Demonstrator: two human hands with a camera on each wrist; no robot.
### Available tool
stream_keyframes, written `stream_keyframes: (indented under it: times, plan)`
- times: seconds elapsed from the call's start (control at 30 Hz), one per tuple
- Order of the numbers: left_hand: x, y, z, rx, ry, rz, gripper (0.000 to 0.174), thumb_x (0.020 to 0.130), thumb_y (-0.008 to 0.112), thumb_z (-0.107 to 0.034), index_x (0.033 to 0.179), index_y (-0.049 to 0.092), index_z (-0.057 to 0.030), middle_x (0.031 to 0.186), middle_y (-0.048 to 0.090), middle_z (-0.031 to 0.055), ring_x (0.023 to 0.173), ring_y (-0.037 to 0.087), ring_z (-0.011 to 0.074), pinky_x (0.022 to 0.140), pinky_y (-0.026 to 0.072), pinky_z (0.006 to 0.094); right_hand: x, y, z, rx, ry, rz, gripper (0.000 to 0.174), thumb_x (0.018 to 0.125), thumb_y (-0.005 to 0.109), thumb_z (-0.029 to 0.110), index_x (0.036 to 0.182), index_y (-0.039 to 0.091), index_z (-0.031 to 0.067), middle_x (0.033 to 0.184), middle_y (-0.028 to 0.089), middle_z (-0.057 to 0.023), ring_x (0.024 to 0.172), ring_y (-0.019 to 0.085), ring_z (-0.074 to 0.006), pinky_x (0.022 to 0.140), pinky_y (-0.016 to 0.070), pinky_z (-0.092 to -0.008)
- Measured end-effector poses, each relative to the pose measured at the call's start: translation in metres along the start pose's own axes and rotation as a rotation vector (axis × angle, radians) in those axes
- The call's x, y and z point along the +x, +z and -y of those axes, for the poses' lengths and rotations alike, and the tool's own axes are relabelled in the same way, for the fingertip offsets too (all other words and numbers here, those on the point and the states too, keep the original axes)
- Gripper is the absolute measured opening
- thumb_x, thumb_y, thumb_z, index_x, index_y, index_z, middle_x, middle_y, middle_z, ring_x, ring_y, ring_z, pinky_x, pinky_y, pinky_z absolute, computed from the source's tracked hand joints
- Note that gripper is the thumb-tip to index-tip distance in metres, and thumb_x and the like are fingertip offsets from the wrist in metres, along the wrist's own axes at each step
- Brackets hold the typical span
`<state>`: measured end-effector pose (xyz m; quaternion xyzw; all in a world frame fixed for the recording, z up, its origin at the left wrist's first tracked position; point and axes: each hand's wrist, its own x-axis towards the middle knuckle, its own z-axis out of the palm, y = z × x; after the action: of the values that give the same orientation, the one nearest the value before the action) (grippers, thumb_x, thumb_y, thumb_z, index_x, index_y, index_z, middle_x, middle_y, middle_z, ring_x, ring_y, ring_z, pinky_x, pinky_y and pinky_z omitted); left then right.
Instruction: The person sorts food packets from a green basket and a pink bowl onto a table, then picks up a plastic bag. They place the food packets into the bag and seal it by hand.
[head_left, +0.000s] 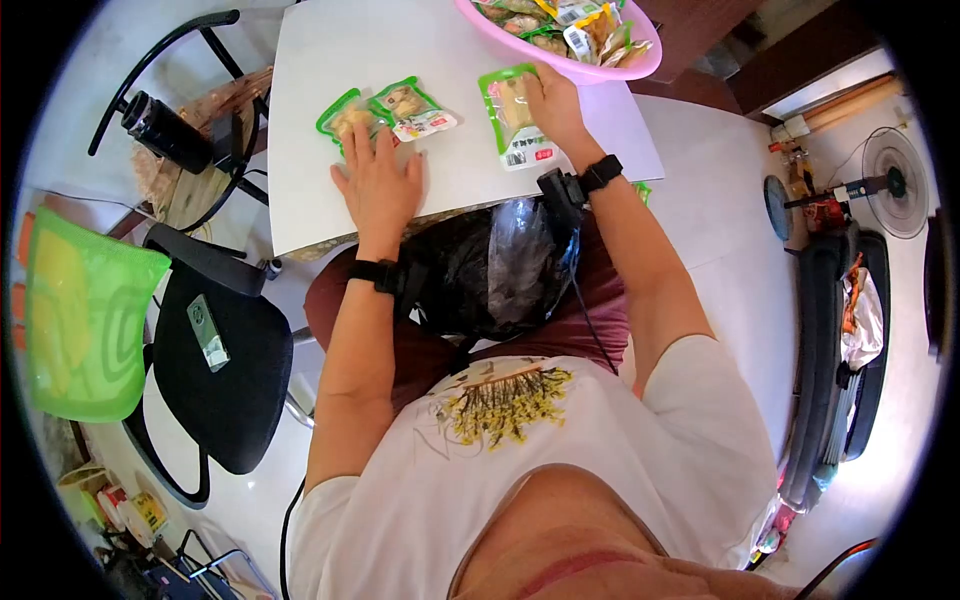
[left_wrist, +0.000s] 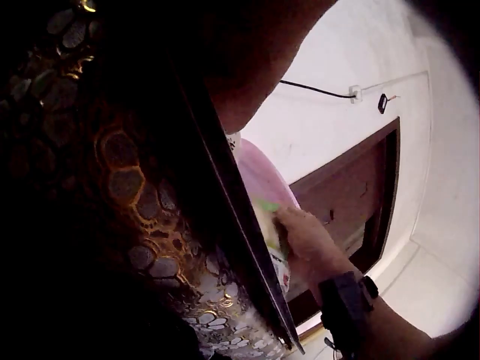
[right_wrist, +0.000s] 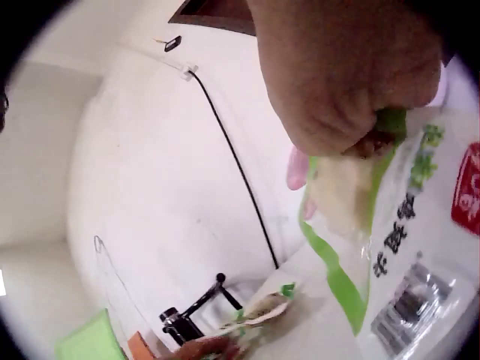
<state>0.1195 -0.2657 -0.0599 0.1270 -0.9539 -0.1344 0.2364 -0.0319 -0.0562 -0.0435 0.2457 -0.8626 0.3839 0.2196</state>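
On the white table (head_left: 310, 200), the left hand (head_left: 382, 192) rests with fingers spread, its fingertips on the lower edge of two small green-edged food packets (head_left: 408, 104). To the right, the right hand (head_left: 556, 108) pinches the upper right edge of a larger green-and-white packet (head_left: 515, 125). In the right wrist view that packet (right_wrist: 341, 199) hangs below the curled fingers of the right hand (right_wrist: 349, 82), its printed front partly visible. The left wrist view shows the right hand (left_wrist: 311, 244) at the packet beyond the table edge; the left hand's fingers are hidden there.
A pink basin (head_left: 640, 62) full of packets stands at the table's back right. A black plastic bag (head_left: 470, 275) lies over the lap. Another green packet edge (head_left: 643, 190) shows by the right forearm. A black chair (head_left: 225, 370) with a phone stands left.
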Motion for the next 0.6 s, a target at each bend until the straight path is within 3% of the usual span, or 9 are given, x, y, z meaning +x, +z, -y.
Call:
stream_keyframes:
  times: [0.03,0.13,0.17,0.27,0.3,0.43,0.5,0.57,0.6]
  plan:
    - [0.000,0.002,0.000,-0.006,0.004,-0.014,0.049,0.076,0.060,-0.031,0.116,0.049,-0.0070,0.136,0.033,0.0173,0.129,0.025,0.0324,0.094,0.0249,0.0600,-0.003,0.003,-0.007,0.038,0.098,0.074,0.032,0.082,0.054,0.019,0.109,0.054,0.0008,0.097,0.059,-0.0208,0.089,0.056,-0.0367,0.078,0.0449,-0.0419]
    - [0.001,-0.001,0.001,0.025,0.000,0.020,0.053,0.076,0.060,-0.033,0.122,0.046,-0.0083,0.136,0.033,0.0150,0.129,0.026,0.0314,0.094,0.0255,0.0597,-0.015,0.007,0.020,-0.331,-0.036,0.100,0.043,0.082,0.054,0.026,0.117,0.049,0.0018,0.120,0.048,-0.0236,0.113,0.044,-0.0375,0.094,0.0353,-0.0443]
    - [0.001,-0.002,0.001,0.041,-0.005,0.043,0.055,0.077,0.059,-0.033,0.124,0.044,-0.0089,0.137,0.033,0.0138,0.129,0.026,0.0309,0.095,0.0258,0.0595,-0.019,0.011,0.027,-0.374,-0.040,0.178,0.053,0.081,0.054,0.034,0.125,0.044,0.0062,0.132,0.035,-0.0260,0.124,0.030,-0.0394,0.101,0.0262,-0.0462]
    - [0.000,-0.002,0.002,0.024,-0.008,0.023,0.055,0.077,0.060,-0.033,0.124,0.045,-0.0089,0.136,0.033,0.0143,0.129,0.026,0.0313,0.095,0.0258,0.0595,-0.030,0.017,0.054,-0.355,-0.367,0.274,0.053,0.083,0.052,0.036,0.127,0.042,0.0079,0.132,0.034,-0.0269,0.122,0.033,-0.0405,0.102,0.0260,-0.0459]
    - [0.000,0.000,0.003,-0.008,0.015,-0.031,0.049,0.075,0.059,-0.029,0.118,0.047,-0.0074,0.133,0.036,0.0179,0.127,0.027,0.0336,0.094,0.0247,0.0610,-0.030,0.024,0.060,-0.321,-0.378,0.298,0.052,0.083,0.052,0.034,0.127,0.042,0.0088,0.131,0.036,-0.0249,0.122,0.033,-0.0402,0.101,0.0264,-0.0458]
    - [-0.001,0.007,0.004,0.026,-0.007,-0.108,0.050,0.079,0.054,-0.027,0.125,0.043,-0.0096,0.135,0.033,0.0182,0.130,0.023,0.0337,0.095,0.0224,0.0614,-0.020,0.076,0.063,-0.121,-0.538,0.393,0.044,0.085,0.049,0.025,0.126,0.043,0.0100,0.130,0.041,-0.0173,0.120,0.035,-0.0368,0.099,0.0295,-0.0442]
    - [-0.002,0.006,0.005,0.019,-0.003,-0.146,0.049,0.082,0.050,-0.026,0.128,0.041,-0.0109,0.137,0.032,0.0178,0.131,0.021,0.0338,0.097,0.0204,0.0615,-0.020,0.087,0.072,0.012,-0.627,0.333,0.040,0.084,0.048,0.021,0.121,0.047,0.0088,0.124,0.044,-0.0153,0.114,0.040,-0.0336,0.095,0.0338,-0.0431]
    - [-0.002,0.009,0.005,0.017,0.021,-0.129,0.047,0.084,0.047,-0.027,0.128,0.040,-0.0117,0.138,0.032,0.0164,0.131,0.021,0.0334,0.098,0.0183,0.0614,-0.020,0.107,0.067,-0.035,-0.539,0.536,0.041,0.081,0.050,0.020,0.120,0.047,0.0093,0.125,0.042,-0.0233,0.111,0.042,-0.0390,0.093,0.0365,-0.0450]
    - [-0.002,0.009,0.006,0.025,0.027,-0.117,0.046,0.086,0.045,-0.028,0.129,0.040,-0.0121,0.138,0.032,0.0157,0.132,0.021,0.0333,0.098,0.0173,0.0614,-0.019,0.107,0.072,0.007,-0.487,0.542,0.037,0.081,0.049,0.018,0.116,0.049,0.0072,0.120,0.044,-0.0204,0.108,0.043,-0.0368,0.091,0.0369,-0.0438]
